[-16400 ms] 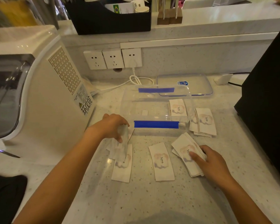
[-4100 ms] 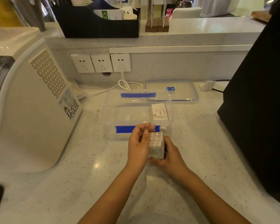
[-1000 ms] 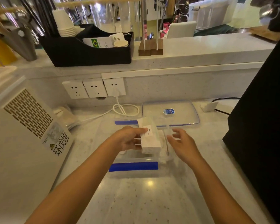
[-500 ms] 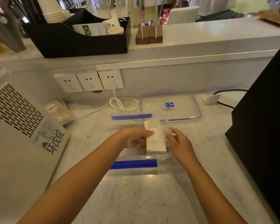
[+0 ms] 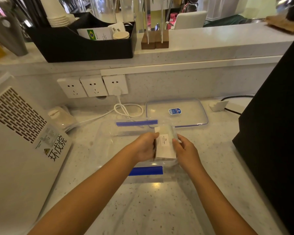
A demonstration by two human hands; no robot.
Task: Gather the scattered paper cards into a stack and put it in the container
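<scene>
A stack of white paper cards (image 5: 165, 145) with small print on top sits inside the right end of a clear plastic container (image 5: 109, 131) with blue clips. My left hand (image 5: 145, 146) grips the stack's left side, fingers curled along its edge. My right hand (image 5: 185, 150) presses against the stack's right side, at the container's right wall. The lower part of the stack is hidden by my hands and the container's rim.
The container's clear lid (image 5: 176, 112) lies behind it. A white appliance (image 5: 19, 150) stands at the left and a black box (image 5: 275, 141) at the right. A white cable (image 5: 127, 109) runs from the wall sockets (image 5: 92, 85).
Over the last second the stack has come down from above the container into its right end. My right hand has closed in against the stack's right side.
</scene>
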